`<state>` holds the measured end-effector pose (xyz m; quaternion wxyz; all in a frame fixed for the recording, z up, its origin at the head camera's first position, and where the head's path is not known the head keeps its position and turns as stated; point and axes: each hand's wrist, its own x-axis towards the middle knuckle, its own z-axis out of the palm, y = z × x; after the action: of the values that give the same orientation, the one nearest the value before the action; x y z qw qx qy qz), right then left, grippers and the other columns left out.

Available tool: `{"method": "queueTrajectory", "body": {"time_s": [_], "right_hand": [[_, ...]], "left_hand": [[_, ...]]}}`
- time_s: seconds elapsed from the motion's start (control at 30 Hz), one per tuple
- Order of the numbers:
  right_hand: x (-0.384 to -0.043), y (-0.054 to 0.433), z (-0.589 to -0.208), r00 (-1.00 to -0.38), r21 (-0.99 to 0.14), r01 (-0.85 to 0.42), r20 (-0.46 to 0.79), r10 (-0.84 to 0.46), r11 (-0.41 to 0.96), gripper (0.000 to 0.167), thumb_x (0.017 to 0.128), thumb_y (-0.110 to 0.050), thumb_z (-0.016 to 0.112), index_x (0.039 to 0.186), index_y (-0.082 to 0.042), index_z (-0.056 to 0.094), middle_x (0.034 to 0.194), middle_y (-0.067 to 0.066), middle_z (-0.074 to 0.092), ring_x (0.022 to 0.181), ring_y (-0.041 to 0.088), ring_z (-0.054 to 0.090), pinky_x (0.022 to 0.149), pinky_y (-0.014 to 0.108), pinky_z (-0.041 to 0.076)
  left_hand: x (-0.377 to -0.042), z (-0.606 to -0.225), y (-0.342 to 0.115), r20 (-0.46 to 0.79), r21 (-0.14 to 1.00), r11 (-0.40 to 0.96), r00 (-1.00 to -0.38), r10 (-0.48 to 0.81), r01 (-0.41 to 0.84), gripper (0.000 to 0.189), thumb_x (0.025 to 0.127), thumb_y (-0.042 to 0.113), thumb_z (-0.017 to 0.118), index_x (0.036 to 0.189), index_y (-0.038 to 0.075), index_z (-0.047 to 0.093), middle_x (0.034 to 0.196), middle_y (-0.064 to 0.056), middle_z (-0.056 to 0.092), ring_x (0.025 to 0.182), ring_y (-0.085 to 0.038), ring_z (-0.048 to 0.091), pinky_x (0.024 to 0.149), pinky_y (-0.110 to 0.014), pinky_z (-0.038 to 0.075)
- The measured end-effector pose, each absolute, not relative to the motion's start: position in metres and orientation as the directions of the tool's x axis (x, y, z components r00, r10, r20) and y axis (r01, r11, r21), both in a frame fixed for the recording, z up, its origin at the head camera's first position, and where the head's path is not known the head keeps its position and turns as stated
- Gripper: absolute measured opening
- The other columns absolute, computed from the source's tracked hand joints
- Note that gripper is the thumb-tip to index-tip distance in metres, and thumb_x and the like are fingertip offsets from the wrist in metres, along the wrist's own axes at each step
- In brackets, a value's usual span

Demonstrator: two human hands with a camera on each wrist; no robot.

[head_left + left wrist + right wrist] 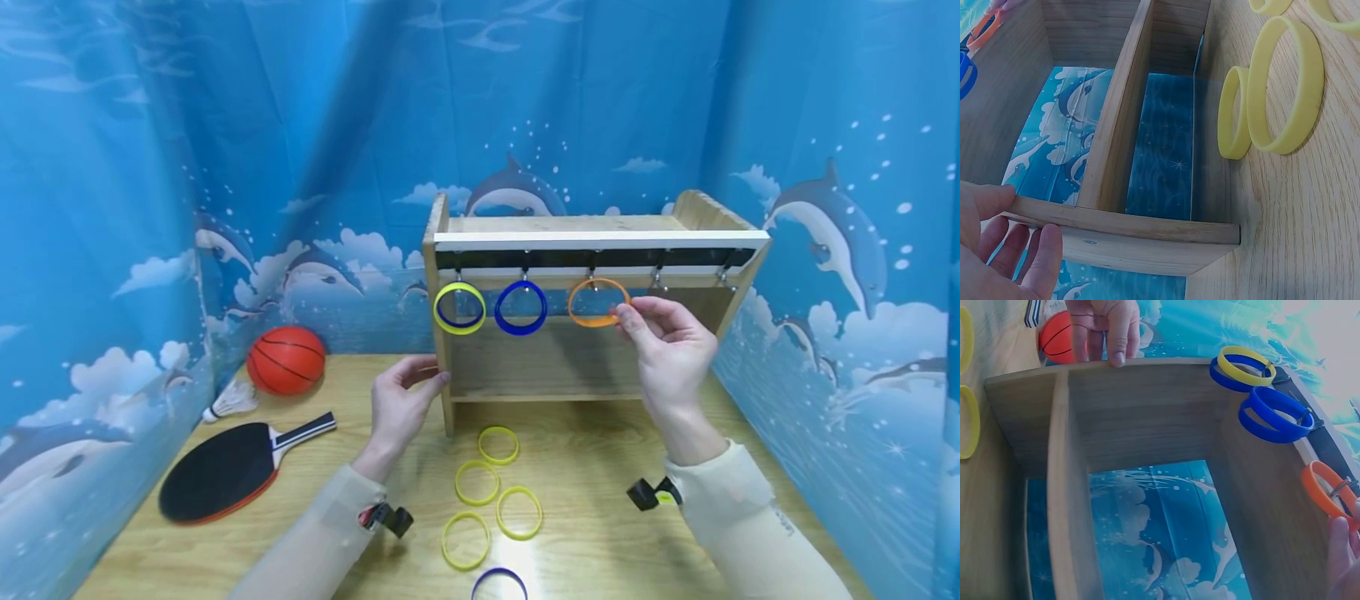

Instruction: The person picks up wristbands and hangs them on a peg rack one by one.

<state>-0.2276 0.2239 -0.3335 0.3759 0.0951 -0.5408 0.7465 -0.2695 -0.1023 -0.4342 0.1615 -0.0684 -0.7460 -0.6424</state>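
Note:
My right hand [671, 350] pinches an orange silicone wristband [596, 322] by its right side, between thumb and fingers. The band's upper edge overlaps the middle hook of a wooden shelf [551, 358]; in the right wrist view a metal hook [1340, 487] shows within its loop. My left hand [401, 400] grips the shelf's left side panel [1129, 225], thumb on one face and fingers on the other. From the leftmost hook hang a yellow wristband [459, 331] and a blue one behind it. Blue wristbands [521, 330] hang from the second hook.
Several yellow wristbands [465, 567] and a dark blue one [498, 571] lie on the table before the shelf. Two bare hooks [658, 279] are on the right. A table tennis paddle [217, 475], a shuttlecock [234, 398] and a small basketball [287, 360] lie left. Dolphin-print curtains surround the table.

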Motion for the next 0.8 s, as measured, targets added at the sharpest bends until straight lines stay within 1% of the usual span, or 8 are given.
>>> {"method": "queueTrajectory", "body": {"time_s": [0.23, 0.33, 0.4, 0.57, 0.7, 0.8], "right_hand": [[-0.230, 0.219, -0.347, -0.739, -0.752, -0.634, 0.519, 0.430, -0.182, 0.010, 0.092, 0.013, 0.084, 0.099, 0.005, 0.080, 0.086, 0.005, 0.087, 0.075, 0.010, 0.084, 0.068, 0.023, 0.068], [-0.231, 0.218, -0.353, -0.748, -0.748, -0.632, 0.520, 0.414, -0.202, 0.011, 0.090, 0.010, 0.088, 0.096, 0.004, 0.081, 0.085, 0.007, 0.087, 0.075, 0.009, 0.084, 0.068, 0.024, 0.068], [-0.233, 0.217, -0.355, -0.756, -0.750, -0.626, 0.518, 0.401, -0.212, 0.012, 0.090, 0.012, 0.087, 0.096, 0.003, 0.081, 0.086, 0.007, 0.087, 0.077, 0.009, 0.084, 0.070, 0.025, 0.069], [-0.236, 0.217, -0.360, -0.770, -0.762, -0.612, 0.512, 0.380, -0.212, 0.024, 0.092, 0.022, 0.077, 0.095, -0.001, 0.082, 0.087, 0.001, 0.087, 0.080, 0.008, 0.085, 0.074, 0.025, 0.070], [-0.237, 0.215, -0.364, -0.777, -0.772, -0.603, 0.512, 0.365, -0.200, 0.025, 0.092, 0.023, 0.076, 0.095, -0.001, 0.081, 0.088, -0.001, 0.087, 0.080, 0.007, 0.084, 0.075, 0.025, 0.070], [-0.238, 0.212, -0.366, -0.788, -0.782, -0.591, 0.508, 0.349, -0.198, 0.028, 0.091, 0.024, 0.076, 0.094, -0.003, 0.081, 0.087, -0.002, 0.086, 0.080, 0.007, 0.084, 0.075, 0.026, 0.070]], "left_hand": [[-0.269, -0.433, -0.102, 0.326, 0.937, 0.168, -0.939, -0.107, 0.306, 0.030, 0.092, 0.003, 0.090, 0.121, 0.005, 0.083, 0.121, -0.019, 0.085, 0.117, -0.036, 0.082, 0.094, -0.025, 0.065], [-0.269, -0.433, -0.102, 0.324, 0.937, 0.172, -0.940, -0.106, 0.304, 0.030, 0.092, 0.004, 0.090, 0.121, 0.006, 0.083, 0.121, -0.019, 0.085, 0.117, -0.036, 0.082, 0.095, -0.026, 0.065], [-0.270, -0.434, -0.102, 0.323, 0.937, 0.176, -0.941, -0.104, 0.302, 0.030, 0.092, 0.004, 0.090, 0.122, 0.006, 0.083, 0.122, -0.019, 0.085, 0.118, -0.036, 0.082, 0.096, -0.026, 0.065], [-0.270, -0.434, -0.102, 0.326, 0.935, 0.182, -0.940, -0.104, 0.304, 0.030, 0.093, 0.005, 0.090, 0.122, 0.006, 0.083, 0.122, -0.019, 0.085, 0.118, -0.036, 0.082, 0.095, -0.021, 0.063], [-0.269, -0.434, -0.101, 0.331, 0.934, 0.179, -0.938, -0.105, 0.310, 0.029, 0.094, 0.007, 0.090, 0.122, 0.006, 0.083, 0.122, -0.019, 0.085, 0.118, -0.035, 0.082, 0.093, -0.016, 0.061], [-0.268, -0.434, -0.101, 0.334, 0.933, 0.175, -0.937, -0.105, 0.313, 0.029, 0.094, 0.008, 0.090, 0.122, 0.005, 0.083, 0.122, -0.019, 0.085, 0.118, -0.035, 0.082, 0.092, -0.014, 0.060]]}}
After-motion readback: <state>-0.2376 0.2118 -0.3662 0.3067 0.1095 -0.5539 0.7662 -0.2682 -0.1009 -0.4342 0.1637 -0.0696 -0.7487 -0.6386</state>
